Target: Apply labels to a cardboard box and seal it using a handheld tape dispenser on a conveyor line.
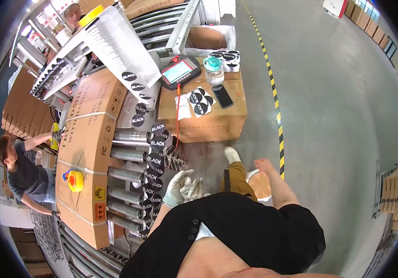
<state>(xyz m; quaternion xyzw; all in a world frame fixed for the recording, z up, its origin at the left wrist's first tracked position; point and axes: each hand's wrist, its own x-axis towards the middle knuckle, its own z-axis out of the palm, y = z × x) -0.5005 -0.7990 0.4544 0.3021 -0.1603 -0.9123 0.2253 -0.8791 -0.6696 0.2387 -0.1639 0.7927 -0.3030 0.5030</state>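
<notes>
At the far left a co-worker (27, 167) had both hands on a long brown carton (87, 134) with a yellow tape dispenser (74, 180) on it. Metal rollers (127, 173) followed, with a strip of round black stickers (155, 160) along their right ends. Just beside the strip, the gloved left hand (182, 189) was palm up, fingers loosely bent, nothing visible in its grasp. Beyond it, a squat carton (208, 125) bore a handheld screen device (180, 72), sticker sheets (201, 103), a bottle (214, 74) and a phone (222, 95). The bare right hand (263, 165) hung near a round, pale-rimmed object (259, 185); whether it gripped anything could not be told.
</notes>
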